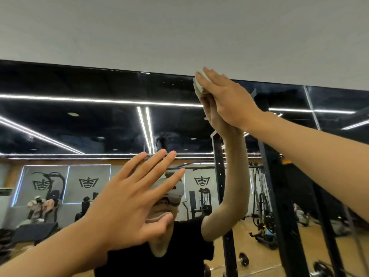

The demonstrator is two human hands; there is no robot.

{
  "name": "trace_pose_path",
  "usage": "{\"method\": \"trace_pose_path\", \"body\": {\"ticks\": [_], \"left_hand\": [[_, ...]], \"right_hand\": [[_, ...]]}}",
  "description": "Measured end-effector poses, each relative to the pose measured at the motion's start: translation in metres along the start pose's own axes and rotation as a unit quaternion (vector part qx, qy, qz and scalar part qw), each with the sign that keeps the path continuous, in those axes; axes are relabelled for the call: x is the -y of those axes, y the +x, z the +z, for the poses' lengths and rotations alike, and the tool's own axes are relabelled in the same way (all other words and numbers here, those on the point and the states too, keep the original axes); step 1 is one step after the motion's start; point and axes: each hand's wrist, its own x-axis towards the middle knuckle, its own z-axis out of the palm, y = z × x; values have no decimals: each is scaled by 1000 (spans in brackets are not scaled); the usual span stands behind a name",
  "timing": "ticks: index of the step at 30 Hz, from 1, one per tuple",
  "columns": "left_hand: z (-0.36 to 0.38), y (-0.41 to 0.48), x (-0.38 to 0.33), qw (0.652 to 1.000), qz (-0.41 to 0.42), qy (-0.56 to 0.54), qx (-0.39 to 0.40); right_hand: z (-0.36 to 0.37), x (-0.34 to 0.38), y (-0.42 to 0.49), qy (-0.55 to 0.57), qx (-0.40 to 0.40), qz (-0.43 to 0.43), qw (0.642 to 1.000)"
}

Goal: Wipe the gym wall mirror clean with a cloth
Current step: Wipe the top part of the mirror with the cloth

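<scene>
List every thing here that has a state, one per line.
mirror: pale specks near its top edge
cloth: bunched against the mirror's top edge
right hand: raised, straight fingers pressing the cloth
left hand: open, fingers spread, holding nothing

The cloth (197, 85) is pale greyish white; the wall (179, 33) above it is plain light grey; the mirror (79, 124) shows a black ceiling crossed by thin white light strips. In the reflection the floor (261, 258) is honey-yellow wood; the rack (279, 196) and shirt (159, 260) are black; the headset (174, 188) is white; the grey panels (89, 172) bear black crest emblems.
</scene>
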Motion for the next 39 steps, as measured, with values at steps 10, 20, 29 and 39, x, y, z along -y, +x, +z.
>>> {"method": "trace_pose_path", "body": {"ticks": [10,20,29,39], "left_hand": [[2,2,-4,1000,4,1,-21],[2,5,-7,1000,-6,3,-18],[5,5,-5,1000,-8,14,-5],[0,4,-6,1000,-10,-1,15]], "right_hand": [[-26,-104,-83,-42,1,122,992],[-21,-99,-67,-69,-50,258,962],[27,94,28,36,-63,68,995],[13,33,-3,8,-47,-58,997]]}}
